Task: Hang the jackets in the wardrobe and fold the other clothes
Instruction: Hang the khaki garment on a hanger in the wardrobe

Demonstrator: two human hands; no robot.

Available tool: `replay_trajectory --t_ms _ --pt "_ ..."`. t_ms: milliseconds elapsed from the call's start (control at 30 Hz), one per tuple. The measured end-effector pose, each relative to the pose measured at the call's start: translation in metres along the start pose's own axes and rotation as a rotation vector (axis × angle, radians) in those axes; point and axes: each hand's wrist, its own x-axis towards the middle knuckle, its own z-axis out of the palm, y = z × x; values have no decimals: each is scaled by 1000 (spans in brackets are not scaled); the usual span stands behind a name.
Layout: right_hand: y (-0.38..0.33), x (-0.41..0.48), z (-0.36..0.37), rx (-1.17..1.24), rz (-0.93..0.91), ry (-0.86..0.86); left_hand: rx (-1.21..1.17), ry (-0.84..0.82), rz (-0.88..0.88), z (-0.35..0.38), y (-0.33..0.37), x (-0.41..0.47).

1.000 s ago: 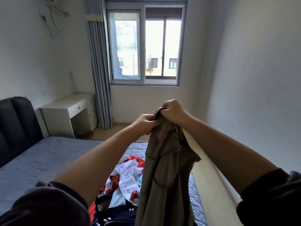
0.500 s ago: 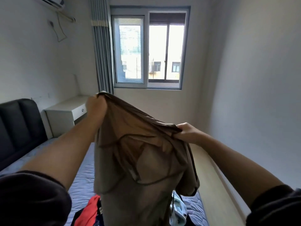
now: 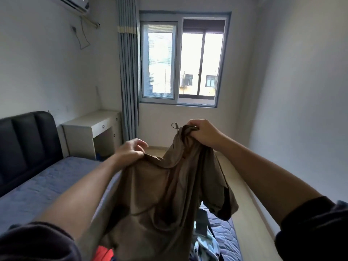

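A brown short-sleeved garment hangs in the air in front of me, above the bed. My right hand grips a bunched part of its top edge, raised higher than the other hand. My left hand pinches the garment's left edge lower down, its outer fingers spread loose. One sleeve dangles at the right. Below the garment, bits of a clothes pile show: a red piece and a pale blue piece.
The bed with a blue quilted mattress and a dark headboard fills the left. A white desk stands by the grey curtain and window. Wooden floor runs along the right wall.
My left hand dropped from high at the left to a lower hold on the garment's edge. My right hand rose and bunched the top edge. The garment now hangs narrower.
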Motion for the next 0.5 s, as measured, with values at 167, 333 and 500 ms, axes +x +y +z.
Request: replay_trajectory --t_ms 167,333,500 --pt "-27 20 10 -94 -73 -20 -264 -314 86 32 46 -17" --pt "-28 26 12 -165 -60 4 -280 -241 90 50 70 -17" --pt "-10 9 4 -77 -7 -101 -305 378 85 45 86 3"
